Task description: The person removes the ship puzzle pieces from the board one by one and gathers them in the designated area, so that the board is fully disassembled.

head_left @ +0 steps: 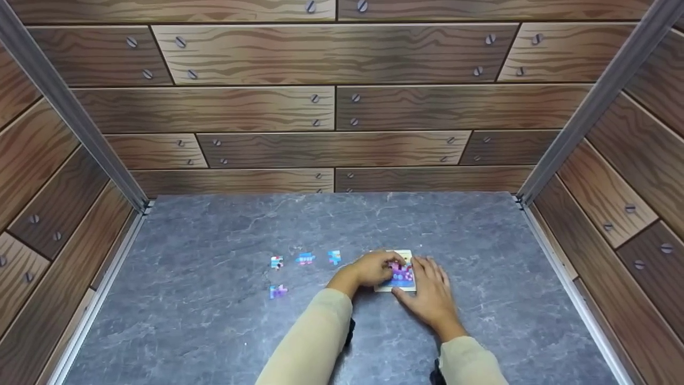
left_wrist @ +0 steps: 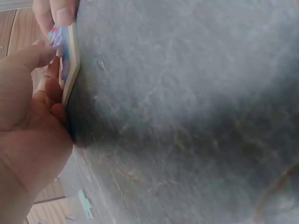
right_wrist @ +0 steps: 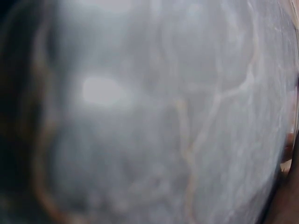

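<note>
1. Fingers of the right hand (head_left: 432, 297) lie extended, thumb apart, against the puzzle board (head_left: 403, 279); those of the left hand (head_left: 373, 268) bend over it — can't tell what they clamp.
2. Tabletop (head_left: 214, 230): room to slide beyond and right.
3. That board, between both hands, looks light, stiff — best steadied by its rim.
4. Four loose pieces (head_left: 305, 259), left: probably slippery; pinch edges.

No text, label, brand, number or sign can be read in any view. On the jigsaw board (head_left: 407, 254), at five o'clock from the head view's centre, only coloured print can be made out; on the loose jigsaw pieces (head_left: 305, 259), between six and eight o'clock, no lettering can be made out.
</note>
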